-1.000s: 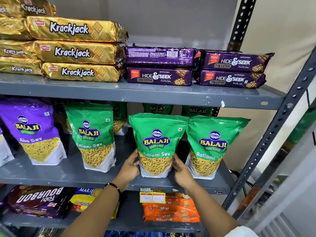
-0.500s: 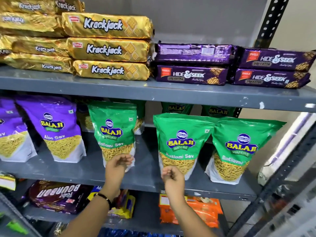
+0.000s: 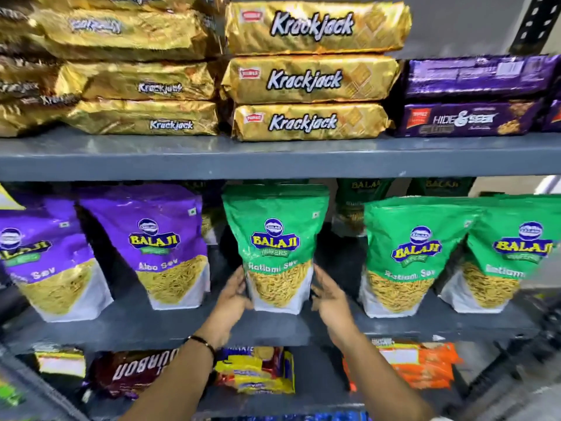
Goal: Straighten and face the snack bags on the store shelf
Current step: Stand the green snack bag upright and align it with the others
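Observation:
Green Balaji Ratlami Sev bags and purple Aloo Sev bags stand along the grey middle shelf (image 3: 145, 326). The middle green bag (image 3: 274, 238) stands upright with its front facing me. My left hand (image 3: 233, 296) presses its lower left edge and my right hand (image 3: 329, 296) its lower right edge, so the bag is held between them. Two more green bags (image 3: 416, 253) (image 3: 513, 250) lean slightly at the right. To the left stand two purple bags (image 3: 154, 241) (image 3: 39, 253). More green bags sit in the dark behind the front row.
Gold Krackjack packs (image 3: 309, 77) and purple Hide & Seek packs (image 3: 467, 120) are stacked on the shelf above. Below lie a Bourbon pack (image 3: 136, 372), yellow biscuit packs (image 3: 258, 372) and orange packs (image 3: 425, 366). A perforated upright post (image 3: 534, 22) stands at the far right.
Both hands let go of the green bag further right, drew back, then moved left and closed on the middle green bag. The view has swung left and closer.

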`<action>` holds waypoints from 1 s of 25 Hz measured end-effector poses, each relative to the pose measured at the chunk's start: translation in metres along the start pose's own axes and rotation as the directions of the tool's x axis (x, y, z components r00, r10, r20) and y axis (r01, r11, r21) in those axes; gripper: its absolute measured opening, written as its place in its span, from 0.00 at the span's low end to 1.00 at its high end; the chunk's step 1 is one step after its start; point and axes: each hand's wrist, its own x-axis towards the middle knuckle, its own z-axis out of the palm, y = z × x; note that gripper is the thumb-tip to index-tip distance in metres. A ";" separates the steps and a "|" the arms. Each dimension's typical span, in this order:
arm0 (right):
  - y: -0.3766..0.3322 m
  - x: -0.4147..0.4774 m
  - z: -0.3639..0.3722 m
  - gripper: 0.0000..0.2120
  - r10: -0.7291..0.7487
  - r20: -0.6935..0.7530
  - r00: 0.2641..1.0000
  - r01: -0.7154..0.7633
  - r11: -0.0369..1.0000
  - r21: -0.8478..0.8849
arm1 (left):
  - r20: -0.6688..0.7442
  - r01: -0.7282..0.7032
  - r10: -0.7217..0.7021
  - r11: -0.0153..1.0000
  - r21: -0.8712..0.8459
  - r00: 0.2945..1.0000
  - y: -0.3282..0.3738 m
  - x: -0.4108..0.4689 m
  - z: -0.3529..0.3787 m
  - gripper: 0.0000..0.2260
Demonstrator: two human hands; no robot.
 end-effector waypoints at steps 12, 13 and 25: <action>-0.010 -0.030 -0.028 0.41 0.027 0.037 0.999 -0.024 0.997 -0.079 | 0.162 0.035 -0.051 0.994 0.103 0.985 -0.036 -0.024 0.004 0.44; -0.009 -0.031 -0.027 0.41 0.025 0.030 0.999 -0.022 0.996 -0.088 | 0.161 0.031 -0.049 0.993 0.111 0.986 -0.036 -0.025 0.005 0.44; 0.001 -0.023 -0.021 0.40 -0.018 0.018 1.000 0.019 0.999 -0.034 | 0.119 0.049 -0.062 0.993 0.108 0.991 -0.027 -0.018 0.004 0.42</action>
